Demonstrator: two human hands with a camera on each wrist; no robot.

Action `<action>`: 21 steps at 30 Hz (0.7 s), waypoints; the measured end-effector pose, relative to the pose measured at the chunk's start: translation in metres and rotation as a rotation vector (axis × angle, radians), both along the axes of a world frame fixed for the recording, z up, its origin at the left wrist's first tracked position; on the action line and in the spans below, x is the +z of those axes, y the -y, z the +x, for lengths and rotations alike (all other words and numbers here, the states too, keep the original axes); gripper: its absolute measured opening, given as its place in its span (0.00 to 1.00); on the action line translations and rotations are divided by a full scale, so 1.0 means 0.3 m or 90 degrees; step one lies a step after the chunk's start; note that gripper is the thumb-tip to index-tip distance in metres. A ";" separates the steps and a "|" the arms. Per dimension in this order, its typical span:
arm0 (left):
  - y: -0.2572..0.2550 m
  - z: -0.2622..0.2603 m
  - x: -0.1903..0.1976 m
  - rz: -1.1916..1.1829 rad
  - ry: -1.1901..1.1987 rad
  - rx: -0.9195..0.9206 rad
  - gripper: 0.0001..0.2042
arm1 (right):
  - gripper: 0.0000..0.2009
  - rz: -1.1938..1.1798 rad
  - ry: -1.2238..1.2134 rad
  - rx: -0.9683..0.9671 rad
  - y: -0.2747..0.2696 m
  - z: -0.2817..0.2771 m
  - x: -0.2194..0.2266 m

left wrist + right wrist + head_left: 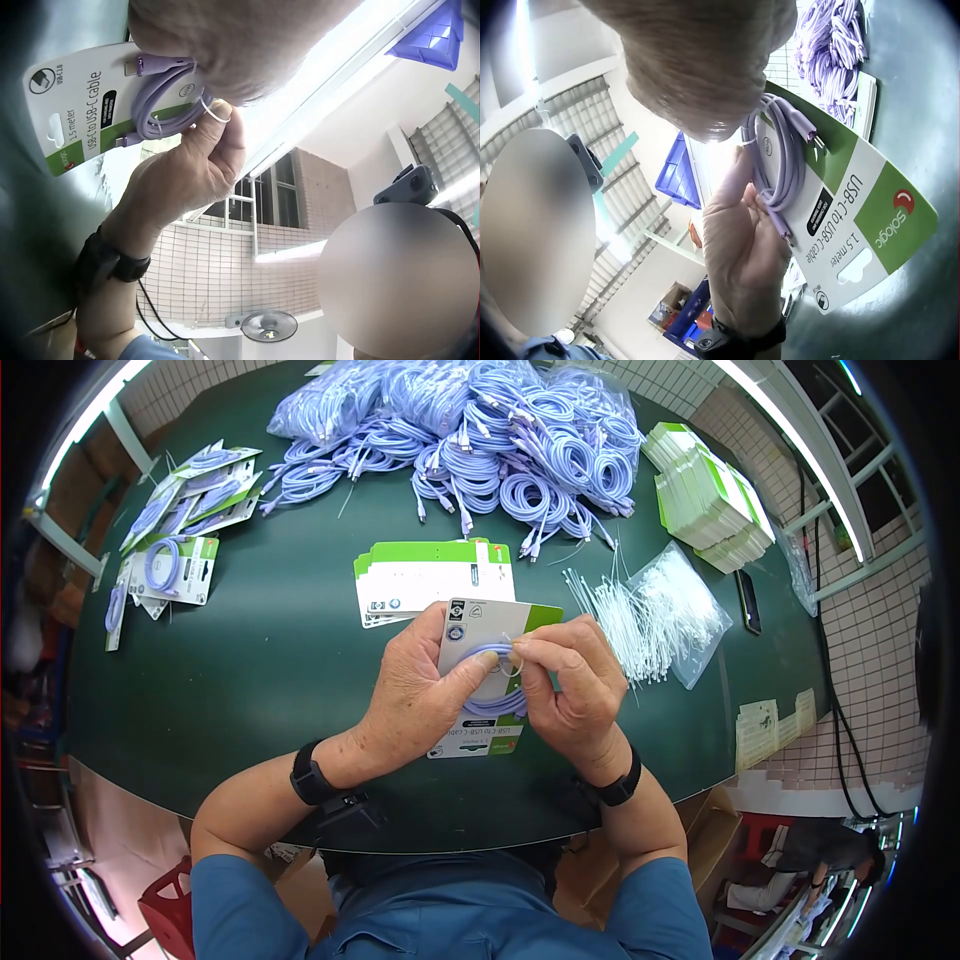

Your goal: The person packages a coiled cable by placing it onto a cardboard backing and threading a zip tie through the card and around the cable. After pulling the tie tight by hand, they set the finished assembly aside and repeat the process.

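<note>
A white-and-green cable card (482, 622) stands tilted over the table, held by my left hand (412, 685). The left thumb presses a coiled lilac USB-C cable (786, 161) against the card's printed face. A thin white cable tie (214, 112) loops at the coil's edge. Thumb and fingertips of my right hand (578, 682) pinch this tie beside the left thumb. Both metal plugs of the cable show against the card in the right wrist view. More blank-backed cards (435, 578) lie stacked just beyond my hands.
A big heap of lilac cables (540, 450), partly bagged, covers the back. Loose white cable ties (615, 620) spill from a clear bag (690, 610) at right. Card stacks (705, 500) and a phone (748, 602) sit farther right. Carded cables (165, 565) pile up at left.
</note>
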State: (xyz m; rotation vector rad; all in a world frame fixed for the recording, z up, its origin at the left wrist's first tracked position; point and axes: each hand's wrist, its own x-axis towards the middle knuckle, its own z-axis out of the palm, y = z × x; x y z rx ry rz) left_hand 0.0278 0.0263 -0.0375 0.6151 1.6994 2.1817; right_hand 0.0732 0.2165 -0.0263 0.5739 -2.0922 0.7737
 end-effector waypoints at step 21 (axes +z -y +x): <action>0.014 -0.010 0.019 0.004 -0.021 -0.007 0.17 | 0.13 -0.234 0.219 0.048 -0.103 0.012 0.066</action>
